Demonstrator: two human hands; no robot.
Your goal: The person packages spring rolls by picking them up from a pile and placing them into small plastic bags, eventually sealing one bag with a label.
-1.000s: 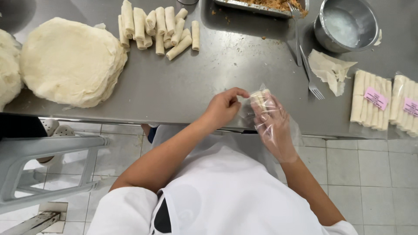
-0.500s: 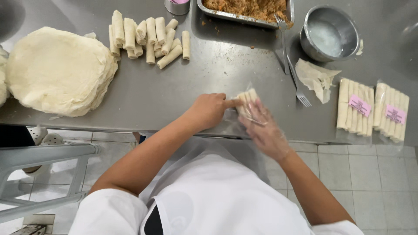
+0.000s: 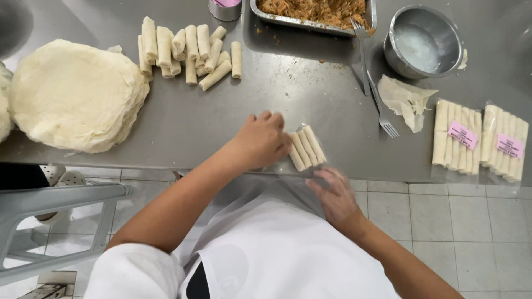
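Note:
Three pale spring rolls (image 3: 307, 147) lie side by side inside a clear plastic bag (image 3: 310, 177) at the near edge of the steel table (image 3: 310, 83). My left hand (image 3: 265, 139) rests curled against the left ends of the rolls, fingers bent over them. Just below the table edge, my right hand (image 3: 335, 196) grips the loose open end of the bag, which is stretched toward my white apron.
A loose pile of spring rolls (image 3: 185, 50) and a stack of round wrappers (image 3: 75, 94) lie at the left. A filling tray (image 3: 316, 11), metal bowl (image 3: 424, 41), fork (image 3: 382, 111) and wrapper scraps (image 3: 404, 99) are behind. Two packed bags (image 3: 479, 138) lie at the right.
The bag of rolls, held up in the air between both hands before, now lies flat on the table edge. My right hand has dropped below the edge with the bag's open end.

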